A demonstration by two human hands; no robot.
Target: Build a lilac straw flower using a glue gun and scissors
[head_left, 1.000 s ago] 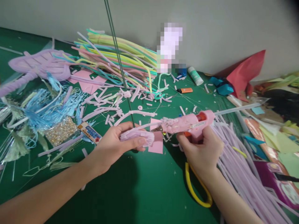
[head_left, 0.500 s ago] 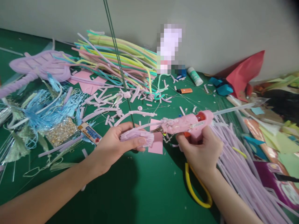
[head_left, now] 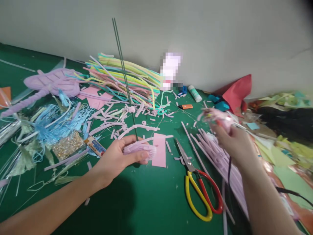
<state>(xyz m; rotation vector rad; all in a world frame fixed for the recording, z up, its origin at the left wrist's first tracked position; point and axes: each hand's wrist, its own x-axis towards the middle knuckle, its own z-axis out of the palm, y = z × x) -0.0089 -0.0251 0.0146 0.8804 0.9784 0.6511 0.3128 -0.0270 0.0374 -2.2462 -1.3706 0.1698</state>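
Observation:
My left hand (head_left: 124, 156) is wrapped round a small bundle of lilac pipe cleaners (head_left: 139, 148). Thin dark green stems (head_left: 123, 65) rise from it, and one lilac strand sticks out to the right above a pink paper strip (head_left: 158, 150). At the right, my right hand (head_left: 230, 140) grips a pink hot glue gun (head_left: 221, 117), blurred by motion, over loose lilac pipe cleaners (head_left: 220, 156). Scissors (head_left: 192, 169) with one yellow and one red handle lie slightly open between my hands.
Coloured pipe cleaners (head_left: 132, 75) lie at the back, near cut lilac bits. Blue tassels (head_left: 56, 114), a bag of gold beads (head_left: 68, 145) and a lilac fuzzy piece (head_left: 52, 81) occupy the left. An orange lighter (head_left: 187, 106), white-green tube (head_left: 195, 93) and red paper (head_left: 238, 93) sit behind.
My right hand has carried the glue gun away from the lilac bundle, to the right and up, uncovering the scissors. My left hand still holds the bundle; the view has shifted slightly.

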